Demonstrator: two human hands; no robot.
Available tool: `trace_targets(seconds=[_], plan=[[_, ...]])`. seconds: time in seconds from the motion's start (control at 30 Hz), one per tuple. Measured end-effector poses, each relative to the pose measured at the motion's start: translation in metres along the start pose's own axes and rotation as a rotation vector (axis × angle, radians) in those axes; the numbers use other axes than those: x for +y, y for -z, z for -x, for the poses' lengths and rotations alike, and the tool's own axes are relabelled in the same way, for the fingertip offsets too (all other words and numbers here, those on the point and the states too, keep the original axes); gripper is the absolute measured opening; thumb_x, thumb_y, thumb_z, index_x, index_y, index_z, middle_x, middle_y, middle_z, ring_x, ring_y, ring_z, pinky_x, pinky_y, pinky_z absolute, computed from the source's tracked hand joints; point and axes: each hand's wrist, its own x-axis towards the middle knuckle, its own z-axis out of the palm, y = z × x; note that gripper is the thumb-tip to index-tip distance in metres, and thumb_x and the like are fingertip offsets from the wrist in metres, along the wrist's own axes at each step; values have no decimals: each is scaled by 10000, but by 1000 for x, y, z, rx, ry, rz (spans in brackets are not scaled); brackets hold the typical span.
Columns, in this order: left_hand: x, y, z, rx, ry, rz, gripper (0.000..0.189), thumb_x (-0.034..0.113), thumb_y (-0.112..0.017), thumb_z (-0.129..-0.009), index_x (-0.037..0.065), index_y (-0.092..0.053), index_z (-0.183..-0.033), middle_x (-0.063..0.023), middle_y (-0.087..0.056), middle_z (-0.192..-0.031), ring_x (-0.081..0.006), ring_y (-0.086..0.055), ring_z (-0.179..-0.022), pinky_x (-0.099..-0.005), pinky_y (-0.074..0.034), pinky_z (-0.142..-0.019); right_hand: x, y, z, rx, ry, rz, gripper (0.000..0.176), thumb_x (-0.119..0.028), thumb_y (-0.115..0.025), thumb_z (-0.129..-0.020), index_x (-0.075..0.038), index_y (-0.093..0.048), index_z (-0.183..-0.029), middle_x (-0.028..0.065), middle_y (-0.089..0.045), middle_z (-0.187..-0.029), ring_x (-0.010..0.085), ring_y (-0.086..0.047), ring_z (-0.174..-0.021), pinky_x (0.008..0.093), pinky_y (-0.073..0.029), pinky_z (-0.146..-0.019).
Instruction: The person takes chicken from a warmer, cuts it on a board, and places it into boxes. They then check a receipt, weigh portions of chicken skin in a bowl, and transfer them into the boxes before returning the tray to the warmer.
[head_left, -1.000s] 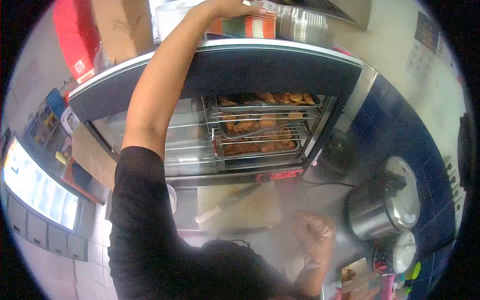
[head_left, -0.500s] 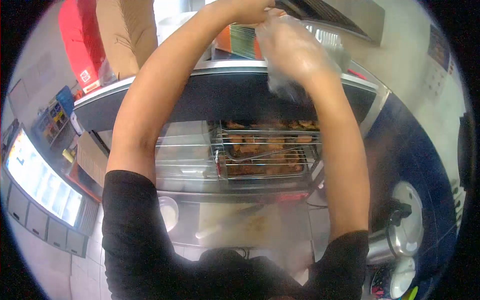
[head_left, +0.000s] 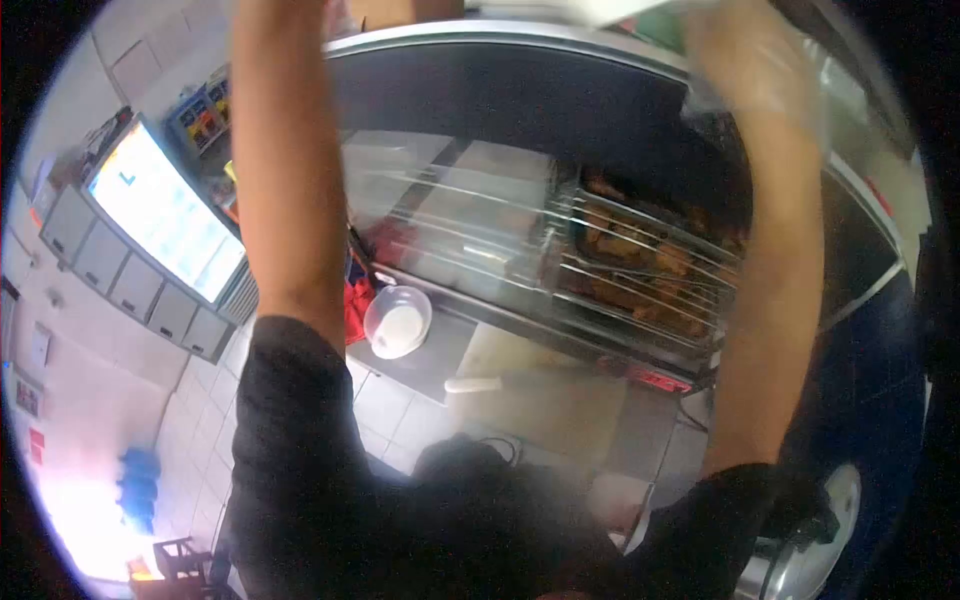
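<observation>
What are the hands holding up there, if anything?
Can't tell. The left hand is past the picture's top edge, and the right hand is a blur above the food warmer, so no grip shows.

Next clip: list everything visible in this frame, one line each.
Warming cabinet: one, dark with steel trim, centre.
Wire racks: several, metal, inside the cabinet, right side.
Fried pieces: many, brown, on the racks.
Bowl: one, clear, white contents, counter below the cabinet.
Cutting board: one, pale, counter right of the bowl.
Knife: one, white handle, board's left edge.
Screen: one, lit white, left.
Pot: one, silver, bottom right, partly cut off.
Left arm: one, black sleeve, raised; hand out of frame.
Right hand: one, clear glove, blurred, raised by the cabinet top.
</observation>
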Motion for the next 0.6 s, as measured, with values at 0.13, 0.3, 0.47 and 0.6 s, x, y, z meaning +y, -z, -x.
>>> trace_targets(seconds=[0.13,0.3,0.47,0.6], plan=[[-132,133,35,-38,401,285,321,302,-594,-970,30,-606,-800,-63,-594,-741,-174,-590,-682,-336,-485,-591,-16,-56,108,268,-65,-358,276,-337,-623,-953,-69,-687,-958,145,-681,-856,267,-665,-765,379,-511,-684],[-276,231,192,-13,968,484,281,329,-607,-977,57,-626,-1045,-98,-643,-934,-226,-632,-911,-402,-530,-865,-83,-186,234,-144,-226,-548,299,-349,-676,-898,-66,-640,-987,148,-689,-766,329,-694,-679,424,-572,-634],[-403,240,317,-118,985,76,233,197,-465,-959,28,-613,-896,-35,-572,-872,-143,-510,-795,-292,-426,-733,-94,-226,250,-137,-521,-369,346,-373,-691,-876,-63,-625,-1013,176,-697,-790,351,-701,-714,436,-571,-644],[-377,239,315,-210,977,85,303,240,-466,-967,-14,-626,-1007,-78,-592,-922,-179,-553,-846,-330,-472,-769,-78,-217,263,9,-552,-245,304,-327,-701,-876,-62,-633,-1010,174,-696,-839,342,-698,-748,429,-562,-669]])
